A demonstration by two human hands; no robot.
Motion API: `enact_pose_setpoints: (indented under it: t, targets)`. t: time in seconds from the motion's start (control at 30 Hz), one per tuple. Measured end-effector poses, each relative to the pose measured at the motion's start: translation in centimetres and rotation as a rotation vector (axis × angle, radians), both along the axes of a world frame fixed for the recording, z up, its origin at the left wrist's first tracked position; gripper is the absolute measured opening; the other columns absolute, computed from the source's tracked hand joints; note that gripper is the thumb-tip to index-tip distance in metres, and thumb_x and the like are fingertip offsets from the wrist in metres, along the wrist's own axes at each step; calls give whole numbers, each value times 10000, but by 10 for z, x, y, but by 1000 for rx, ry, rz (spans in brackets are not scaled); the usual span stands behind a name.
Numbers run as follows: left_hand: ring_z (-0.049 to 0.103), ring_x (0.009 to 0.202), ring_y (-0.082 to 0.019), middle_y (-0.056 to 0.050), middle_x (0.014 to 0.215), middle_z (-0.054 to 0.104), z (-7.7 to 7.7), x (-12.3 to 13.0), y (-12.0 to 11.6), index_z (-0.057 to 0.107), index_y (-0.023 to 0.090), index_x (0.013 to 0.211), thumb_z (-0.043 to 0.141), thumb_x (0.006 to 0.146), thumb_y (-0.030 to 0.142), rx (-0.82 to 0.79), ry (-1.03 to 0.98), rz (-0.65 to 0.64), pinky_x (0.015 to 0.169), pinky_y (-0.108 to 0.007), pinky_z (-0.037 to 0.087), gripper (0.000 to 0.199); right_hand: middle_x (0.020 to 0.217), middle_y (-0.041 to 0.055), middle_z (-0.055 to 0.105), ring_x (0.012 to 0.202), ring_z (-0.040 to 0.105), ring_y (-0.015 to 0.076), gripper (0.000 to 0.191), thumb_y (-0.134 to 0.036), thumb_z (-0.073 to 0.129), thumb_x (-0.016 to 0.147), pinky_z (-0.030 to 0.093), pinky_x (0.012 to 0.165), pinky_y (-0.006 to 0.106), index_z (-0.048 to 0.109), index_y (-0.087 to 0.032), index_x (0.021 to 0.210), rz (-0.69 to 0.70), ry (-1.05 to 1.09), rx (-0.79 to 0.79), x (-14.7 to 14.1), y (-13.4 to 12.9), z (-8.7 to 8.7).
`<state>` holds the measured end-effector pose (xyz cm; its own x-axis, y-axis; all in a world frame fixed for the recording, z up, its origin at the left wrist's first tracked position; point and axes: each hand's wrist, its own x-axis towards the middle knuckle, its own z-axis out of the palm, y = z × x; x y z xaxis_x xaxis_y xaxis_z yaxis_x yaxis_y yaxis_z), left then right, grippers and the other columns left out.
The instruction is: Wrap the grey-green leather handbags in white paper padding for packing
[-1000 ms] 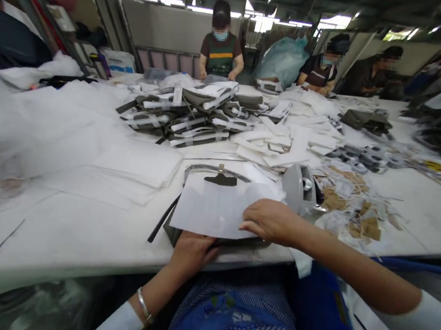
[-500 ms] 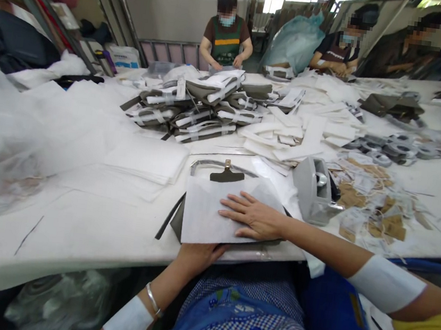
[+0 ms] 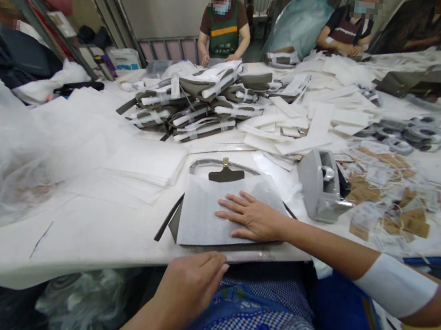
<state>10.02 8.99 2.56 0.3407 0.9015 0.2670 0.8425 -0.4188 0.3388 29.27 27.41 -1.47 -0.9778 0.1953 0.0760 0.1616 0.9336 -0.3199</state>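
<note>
Pressing the white sheet (image 3: 202, 211) onto the dark bag (image 3: 174, 223) near the table's (image 3: 87, 234) front edge, your right hand (image 3: 256, 218) is spreading its fingers, gripping nothing. Your left hand (image 3: 194, 279) is hovering, apparently, just off that edge, fingers bent together; bare tabletop is stretching leftward.

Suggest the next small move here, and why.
I would probably bring the left hand to the near edge of the white sheet: the right hand lies flat on it, while the left is off it, by the table edge.
</note>
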Motion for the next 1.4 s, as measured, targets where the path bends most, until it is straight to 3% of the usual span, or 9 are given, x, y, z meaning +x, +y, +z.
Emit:
enact_pose_setpoints:
  t: [0.07, 0.1, 0.17, 0.23, 0.33, 0.4, 0.57, 1.17, 1.4]
  targets:
    - [706, 889, -140, -18, 1051, 737, 13, 4, 15, 632, 235, 1156, 446, 998, 288, -18, -59, -11, 803, -232, 574, 250, 1595, 100, 297, 1477, 238, 314, 648, -553, 463, 958, 160, 1174, 593, 296, -301, 1531, 5, 12, -7, 0, 1, -2]
    - [688, 996, -155, -38, 1143, 714, 12, 4, 27, 597, 228, 1233, 443, 1000, 310, -16, -41, -8, 878, -256, 560, 291, 1589, 108, 308, 1477, 238, 315, 656, -548, 473, 955, 161, 1172, 598, 297, -289, 1531, 6, 24, -12, 0, 1, -3]
    - [537, 1282, -224, -104, 1385, 577, -3, -2, 54, 490, 191, 1372, 444, 997, 364, -13, 60, 0, 1089, -392, 448, 416, 1576, 126, 334, 1475, 242, 315, 671, -539, 491, 949, 163, 1170, 605, 305, -258, 1530, 3, 51, -25, 1, 1, -5]
    - [429, 1379, -253, -134, 1481, 473, -27, -11, 74, 393, 169, 1445, 440, 993, 403, -13, 134, 19, 1159, -488, 348, 511, 1560, 134, 362, 1469, 260, 308, 687, -540, 502, 943, 168, 1173, 603, 312, -232, 1526, -10, 73, -43, 3, 1, -6]
    - [361, 1421, -228, -132, 1528, 404, -55, -24, 84, 270, 156, 1503, 413, 1002, 416, -15, 134, 53, 1189, -475, 292, 582, 1532, 139, 407, 1444, 319, 269, 670, -515, 541, 930, 219, 1181, 561, 364, -202, 1495, -52, 154, -89, 8, 1, -8]
    - [352, 1426, -217, -120, 1536, 393, -61, -26, 82, 226, 167, 1519, 406, 1004, 416, -8, 115, 52, 1195, -459, 282, 599, 1499, 143, 451, 1422, 352, 248, 590, -469, 575, 922, 270, 1173, 529, 452, -194, 1430, -68, 232, -113, 10, 1, -9]
    - [333, 1435, -203, -99, 1549, 377, -56, -25, 78, 200, 186, 1527, 410, 1004, 421, -30, 75, 41, 1205, -444, 262, 611, 1385, 116, 560, 1380, 399, 252, 385, -386, 570, 937, 311, 1149, 532, 590, -216, 1281, -23, 249, -90, 11, 0, -6]
    - [332, 1436, -205, -88, 1553, 373, -54, -25, 78, 185, 194, 1531, 411, 1002, 430, -57, 40, 30, 1207, -452, 258, 622, 1305, 114, 599, 1300, 482, 232, 323, -369, 507, 976, 272, 1156, 526, 607, -218, 1243, 24, 189, -14, 9, -2, -1]
    - [309, 1448, -213, -100, 1556, 365, -54, -26, 79, 300, 186, 1498, 404, 1005, 410, -74, 71, 13, 1210, -466, 242, 551, 1332, 120, 577, 1270, 508, 223, 289, -325, 495, 976, 304, 1138, 532, 624, -227, 1215, 46, 170, 38, 8, -4, 2]
